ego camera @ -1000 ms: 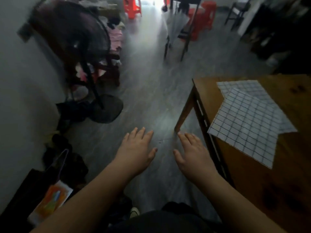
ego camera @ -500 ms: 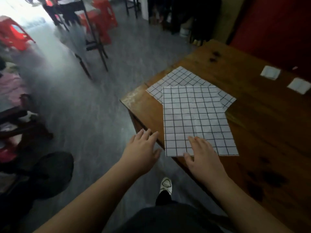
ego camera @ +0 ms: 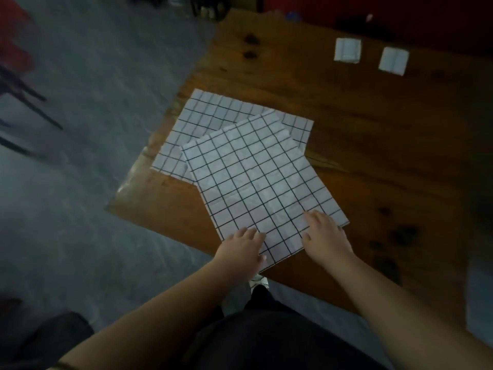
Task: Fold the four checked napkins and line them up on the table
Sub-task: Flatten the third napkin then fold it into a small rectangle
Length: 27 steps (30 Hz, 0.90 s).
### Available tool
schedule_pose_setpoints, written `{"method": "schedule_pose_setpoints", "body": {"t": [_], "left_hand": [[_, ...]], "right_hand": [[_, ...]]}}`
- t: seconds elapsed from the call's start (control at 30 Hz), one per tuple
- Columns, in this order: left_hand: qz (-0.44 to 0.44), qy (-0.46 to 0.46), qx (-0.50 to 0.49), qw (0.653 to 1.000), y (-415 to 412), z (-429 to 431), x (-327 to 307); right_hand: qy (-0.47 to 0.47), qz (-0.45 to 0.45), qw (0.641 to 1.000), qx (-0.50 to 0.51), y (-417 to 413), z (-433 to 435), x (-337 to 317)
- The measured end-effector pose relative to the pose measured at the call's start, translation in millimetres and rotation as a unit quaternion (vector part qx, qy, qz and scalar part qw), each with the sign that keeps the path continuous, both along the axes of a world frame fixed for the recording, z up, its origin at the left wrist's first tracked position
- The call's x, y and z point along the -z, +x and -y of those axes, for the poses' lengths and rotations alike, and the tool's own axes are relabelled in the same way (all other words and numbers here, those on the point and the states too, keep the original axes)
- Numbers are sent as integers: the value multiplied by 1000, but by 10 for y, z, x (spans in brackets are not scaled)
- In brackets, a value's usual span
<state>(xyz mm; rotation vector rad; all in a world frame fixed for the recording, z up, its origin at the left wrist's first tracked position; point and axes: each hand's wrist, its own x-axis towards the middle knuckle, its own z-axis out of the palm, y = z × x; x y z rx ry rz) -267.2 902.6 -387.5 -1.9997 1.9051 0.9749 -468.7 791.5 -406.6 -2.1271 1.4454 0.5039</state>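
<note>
Pressing near edge of top napkin (ego camera: 256,180) with left hand (ego camera: 241,249) and right hand (ego camera: 325,236), fingers flat, gripping nothing. Sits at table (ego camera: 373,156) edge: may slide off if pulled. May drag lower napkin (ego camera: 213,121) along. Beyond, two folded napkins (ego camera: 347,50).

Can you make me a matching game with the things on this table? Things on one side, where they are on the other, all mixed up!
Things
1. top napkin
2. bottom napkin
3. small white squares
4. left hand

Places
A. far side of the table
B. on the top napkin's near edge
C. partly covered by another napkin
D. lying over another napkin

Pairs: 1-D, 2-C, 3-A, 4-B
</note>
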Motion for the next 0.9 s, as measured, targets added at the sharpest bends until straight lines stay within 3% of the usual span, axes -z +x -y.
{"method": "schedule_pose_setpoints", "body": {"t": [0.27,0.73,0.9], "left_hand": [[11,-35,152,988,557,-116,305],[-5,-78,117,990,1947,-487,450],[-2,-82,211,974,1947,-694,568]], "right_hand": [[-22,-40,996,72,3,-686,162],[-64,26,993,96,1016,-1646,236],[-83,-6,996,32,884,-1751,376]]}}
